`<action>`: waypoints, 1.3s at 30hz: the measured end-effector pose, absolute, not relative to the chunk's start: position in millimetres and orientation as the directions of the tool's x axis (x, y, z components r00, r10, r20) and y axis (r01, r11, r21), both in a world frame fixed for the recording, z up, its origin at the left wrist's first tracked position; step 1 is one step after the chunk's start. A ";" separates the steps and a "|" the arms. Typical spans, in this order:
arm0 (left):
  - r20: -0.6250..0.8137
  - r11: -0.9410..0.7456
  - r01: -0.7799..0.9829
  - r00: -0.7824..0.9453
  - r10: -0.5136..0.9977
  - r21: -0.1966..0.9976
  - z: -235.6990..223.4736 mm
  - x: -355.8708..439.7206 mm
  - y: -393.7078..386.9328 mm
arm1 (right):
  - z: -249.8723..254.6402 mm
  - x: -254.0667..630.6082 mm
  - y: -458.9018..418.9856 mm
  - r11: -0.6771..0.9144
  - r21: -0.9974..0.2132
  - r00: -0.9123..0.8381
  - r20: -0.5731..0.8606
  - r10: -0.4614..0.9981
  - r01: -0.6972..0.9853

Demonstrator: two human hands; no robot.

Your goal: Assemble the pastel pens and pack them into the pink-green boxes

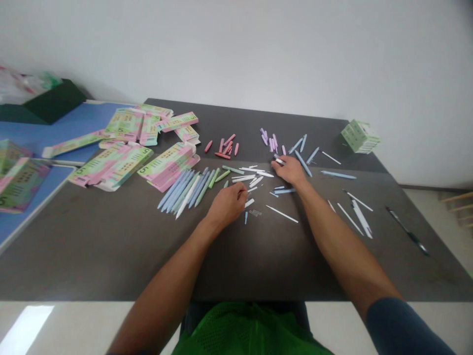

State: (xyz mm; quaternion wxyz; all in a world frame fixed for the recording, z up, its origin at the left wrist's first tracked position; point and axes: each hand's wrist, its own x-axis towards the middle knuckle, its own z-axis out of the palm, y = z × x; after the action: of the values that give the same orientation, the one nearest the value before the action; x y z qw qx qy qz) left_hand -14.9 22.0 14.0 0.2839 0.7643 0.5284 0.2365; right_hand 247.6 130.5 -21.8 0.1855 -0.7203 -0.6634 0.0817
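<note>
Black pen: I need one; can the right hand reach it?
Probably yes: the black pen lies apart, with only thin white pieces between, though the right hand seems to hold a purple piece.

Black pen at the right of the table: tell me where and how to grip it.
Pinch the black pen mid-barrel, thumb and finger across its width, probably best from above with the right hand, the nearer one. It is slim and lies flat and slanted on the table, with nothing touching it, so both long sides look free.

Pen parts (243, 178) and cartons (168, 165) suggest a workroom.
</note>
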 end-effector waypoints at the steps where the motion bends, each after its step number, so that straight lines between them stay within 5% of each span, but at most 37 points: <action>1: 0.060 -0.278 0.673 0.328 0.943 0.685 14.2 -14.8 21.9 | -21.5 244.9 132.3 -0.072 -0.370 0.123 0.116 0.986 0.926; 14: 0.032 -0.263 0.703 0.324 0.946 0.661 15.6 -15.9 19.3 | -14.4 223.1 149.8 -0.137 -0.209 0.110 -0.134 0.985 0.968; 24: 0.043 -0.283 0.707 0.337 0.940 0.649 17.0 -14.0 16.6 | 8.3 227.9 88.1 -0.092 -0.399 0.079 -0.047 0.996 0.912; 28: 0.048 -0.289 0.695 0.345 0.938 0.659 14.4 -12.1 16.5 | 1.2 218.7 45.6 0.007 -0.870 0.058 0.040 0.998 0.494; 30: 0.058 -0.302 0.684 0.356 0.933 0.664 13.6 -11.0 16.7 | -3.5 210.3 32.8 0.007 -0.975 0.016 0.011 1.000 0.220; 34: 0.079 -0.318 0.654 0.367 0.927 0.687 12.6 -10.2 17.8 | -5.6 196.3 23.2 0.004 -0.985 0.072 -0.009 0.997 -0.175; 39: 0.065 -0.286 0.661 0.339 0.939 0.694 11.8 -11.2 19.4 | -6.8 192.1 16.4 -0.043 -0.953 0.133 -0.086 0.987 -0.300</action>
State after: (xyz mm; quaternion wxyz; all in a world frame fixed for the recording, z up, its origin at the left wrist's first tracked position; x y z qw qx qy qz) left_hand -11.2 19.4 11.8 0.2894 0.7653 0.5225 0.2398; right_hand 192.1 16.4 -6.8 0.5874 -0.4705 -0.3654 0.5478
